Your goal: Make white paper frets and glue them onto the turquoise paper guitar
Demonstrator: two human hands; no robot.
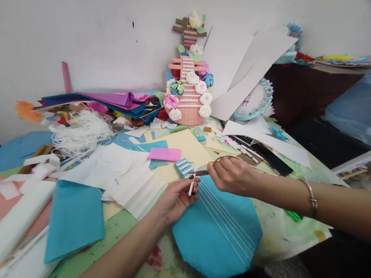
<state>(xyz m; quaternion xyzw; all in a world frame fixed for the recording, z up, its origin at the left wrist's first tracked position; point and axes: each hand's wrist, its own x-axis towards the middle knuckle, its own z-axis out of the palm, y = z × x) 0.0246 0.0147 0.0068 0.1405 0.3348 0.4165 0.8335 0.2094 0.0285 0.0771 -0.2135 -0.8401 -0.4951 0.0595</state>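
A blue paper guitar body (217,236) with several white strings glued along it lies on the table in front of me. Its short neck (184,166) has white stripes. My left hand (176,198) pinches a thin white stick (191,186) at the top of the body. My right hand (233,176) is closed around scissors (201,173) whose blades point left toward the stick, just above the strings.
A finished pink guitar with paper flowers (190,93) leans on the wall. Coloured paper stack (110,101), white string tangle (82,133), a blue sheet (73,218), white sheets (247,64) and pens (243,149) crowd the table (128,222). A blue plastic bag (369,107) sits right.
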